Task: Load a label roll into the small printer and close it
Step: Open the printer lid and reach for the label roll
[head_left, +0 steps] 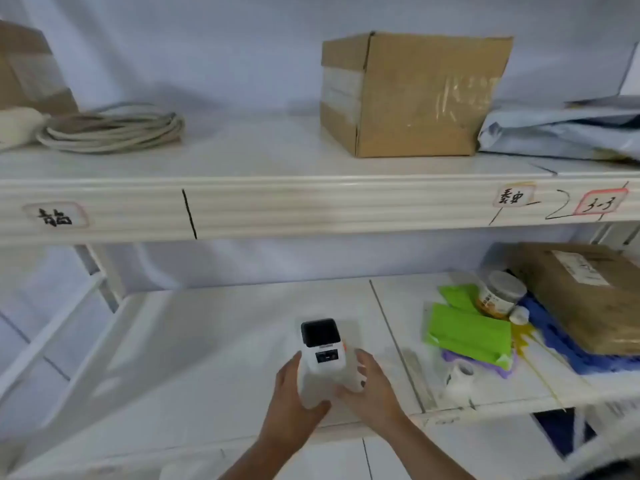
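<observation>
A small white printer [323, 367] with a dark screen on top rests on the lower white shelf [214, 341], near its front edge. My left hand [294, 393] grips its left side and lower front. My right hand [372, 384] wraps around its right side, fingers against the casing. A small white label roll [459, 377] lies on the shelf to the right of my right hand, apart from it. Whether the printer's lid is open or closed cannot be told.
Green packets [467, 329], a jar [500, 296], blue and purple items and a brown parcel [588, 299] crowd the lower shelf's right side. On the upper shelf sit a cardboard box [412, 95], a coiled cable [110, 131] and grey mailer bags [561, 129].
</observation>
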